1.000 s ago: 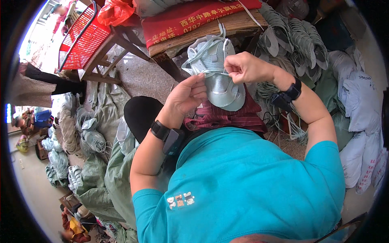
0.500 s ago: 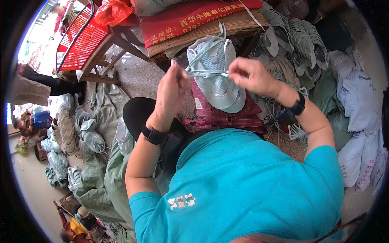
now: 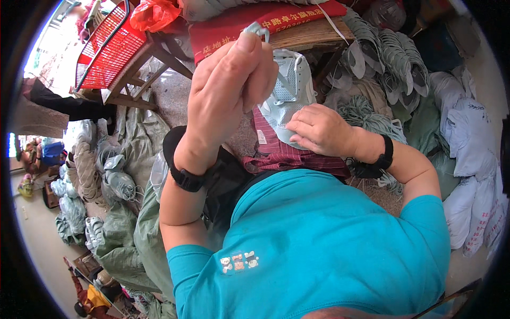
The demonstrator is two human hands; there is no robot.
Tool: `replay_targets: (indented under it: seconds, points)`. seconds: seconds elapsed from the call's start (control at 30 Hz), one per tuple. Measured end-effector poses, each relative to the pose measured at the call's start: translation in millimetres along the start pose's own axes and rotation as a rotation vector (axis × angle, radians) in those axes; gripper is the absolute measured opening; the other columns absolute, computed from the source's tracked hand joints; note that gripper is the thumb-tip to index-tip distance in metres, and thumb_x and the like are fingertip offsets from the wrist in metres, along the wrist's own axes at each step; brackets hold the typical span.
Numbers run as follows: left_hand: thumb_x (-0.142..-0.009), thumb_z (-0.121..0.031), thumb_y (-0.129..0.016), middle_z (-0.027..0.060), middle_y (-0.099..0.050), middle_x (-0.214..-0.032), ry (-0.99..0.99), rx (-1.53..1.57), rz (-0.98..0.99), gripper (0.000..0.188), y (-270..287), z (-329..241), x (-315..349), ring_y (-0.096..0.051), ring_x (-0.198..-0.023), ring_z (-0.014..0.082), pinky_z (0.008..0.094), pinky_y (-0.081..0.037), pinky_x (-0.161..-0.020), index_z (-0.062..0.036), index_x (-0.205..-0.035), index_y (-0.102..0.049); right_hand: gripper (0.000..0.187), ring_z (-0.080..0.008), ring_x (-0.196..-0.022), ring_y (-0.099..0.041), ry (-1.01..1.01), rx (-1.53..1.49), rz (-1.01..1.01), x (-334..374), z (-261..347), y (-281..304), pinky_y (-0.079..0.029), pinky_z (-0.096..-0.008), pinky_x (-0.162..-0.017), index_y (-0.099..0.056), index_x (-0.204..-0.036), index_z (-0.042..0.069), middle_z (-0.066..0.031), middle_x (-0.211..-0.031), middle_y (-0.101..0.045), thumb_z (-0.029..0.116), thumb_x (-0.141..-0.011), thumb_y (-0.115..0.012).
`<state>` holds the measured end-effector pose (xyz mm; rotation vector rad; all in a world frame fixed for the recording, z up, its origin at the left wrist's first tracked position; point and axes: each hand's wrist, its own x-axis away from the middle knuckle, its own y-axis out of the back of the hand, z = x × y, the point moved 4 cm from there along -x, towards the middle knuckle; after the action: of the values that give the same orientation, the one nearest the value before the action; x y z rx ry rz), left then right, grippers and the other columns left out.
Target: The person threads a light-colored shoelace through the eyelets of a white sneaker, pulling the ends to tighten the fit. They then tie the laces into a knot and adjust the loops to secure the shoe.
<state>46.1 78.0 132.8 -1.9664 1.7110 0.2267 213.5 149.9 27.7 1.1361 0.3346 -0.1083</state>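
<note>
A pale mint shoe upper [image 3: 277, 116] lies toe towards me over dark red striped cloth [image 3: 260, 164] at my lap. My left hand [image 3: 228, 87] is raised in front of its left side, closed in a pinch on a pale shoelace [image 3: 257, 28], which sticks up beyond the fingertips. Across the upper's mesh tongue runs another stretch of lace. With its fingers curled, my right hand [image 3: 321, 130] grips the toe end of the upper. The left hand hides much of the upper's left edge and the lacing there.
Beyond the upper stands a wooden bench [image 3: 297, 38] partly covered by a red printed cloth [image 3: 212, 36]. A red plastic basket [image 3: 109, 50] rests on a stool at far left. Stacked uppers [image 3: 404, 61] and white sacks [image 3: 470, 135] line the right; green sacks [image 3: 125, 226] lie left.
My left hand has risen away from the lacing, pulling a lace up with it. My right hand has moved down from the lace to the toe of the upper.
</note>
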Motion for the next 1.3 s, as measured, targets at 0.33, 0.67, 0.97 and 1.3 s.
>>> replay_targets:
  seconds: [0.33, 0.67, 0.97, 1.3]
  points:
    - [-0.106, -0.038, -0.038, -0.0014, -0.044, -0.060, 0.231, -0.239, -0.261, 0.051, 27, 42, 15, -0.036, -0.054, 0.0057, 0.0227, -0.028, -0.050, -0.0042, -0.071, -0.055, 0.020, -0.0350, -0.069, -0.065, -0.442, 0.242, -0.011, -25, -30, -6, -0.053, -0.0429, -0.061, -0.053, -0.098, 0.004, -0.0152, -0.074, -0.064, 0.012, -0.084, -0.065]
    - [-0.104, -0.030, -0.046, -0.0034, -0.047, -0.063, 0.255, -0.527, -0.340, 0.041, 45, 90, 46, -0.038, -0.056, 0.0067, 0.0226, -0.032, -0.052, -0.0019, -0.078, -0.062, 0.014, -0.0330, -0.065, -0.065, -0.252, 0.149, -0.035, -18, -52, 7, -0.051, -0.0429, -0.057, -0.054, -0.086, 0.006, -0.0124, -0.068, -0.061, 0.007, -0.076, -0.062]
    - [-0.086, -0.008, -0.069, 0.0047, -0.050, -0.073, 0.178, -0.924, -0.151, 0.009, 37, 117, 68, -0.044, -0.060, 0.0130, 0.0284, -0.039, -0.055, -0.0013, -0.091, -0.065, 0.025, -0.0329, -0.080, -0.064, -0.436, -0.155, -0.200, -5, -50, 7, -0.051, -0.0411, -0.069, -0.049, -0.104, 0.003, -0.0163, -0.087, -0.061, 0.005, -0.081, -0.061]
    - [-0.104, -0.024, -0.048, -0.0055, -0.042, -0.068, 0.196, -0.628, -0.256, 0.030, 45, 124, 64, -0.037, -0.063, 0.0033, 0.0216, -0.031, -0.055, -0.0012, -0.097, -0.066, 0.036, -0.0230, -0.076, -0.062, -0.162, 0.027, -0.357, -2, -42, -2, -0.052, -0.0324, -0.066, -0.049, -0.108, 0.003, -0.0131, -0.096, -0.058, -0.004, -0.079, -0.069]
